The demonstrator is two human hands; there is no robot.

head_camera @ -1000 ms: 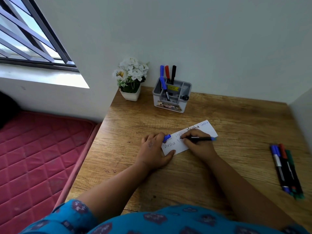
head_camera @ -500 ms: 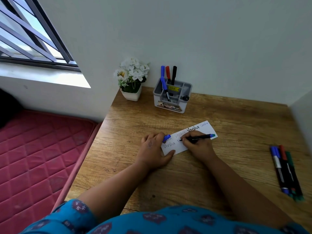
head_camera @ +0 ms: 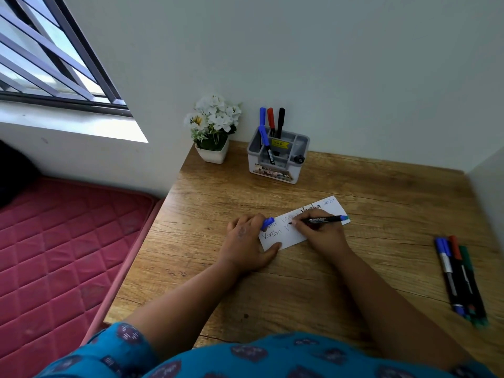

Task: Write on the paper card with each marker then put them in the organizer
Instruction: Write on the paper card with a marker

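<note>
Head view: paper card (head_camera: 283,237) lies on worktop (head_camera: 381,214).
Left hand (head_camera: 246,241): blue cap (head_camera: 268,223) is gripped, card pinned.
Right hand (head_camera: 320,230): black marker (head_camera: 317,220) is held, tip on card.

The person wears a bright blue top (head_camera: 272,358) printed with scattered dark purple patches, some crossed by small pale dashes. Its cloth fills the near edge of the view, and the left sleeve (head_camera: 109,347) ends above the elbow in a loose fold. Both forearms are bare from there to the wrists. The left hand (head_camera: 245,241) and right hand (head_camera: 321,233) carry no rings, bands or watch that can be seen.
</note>
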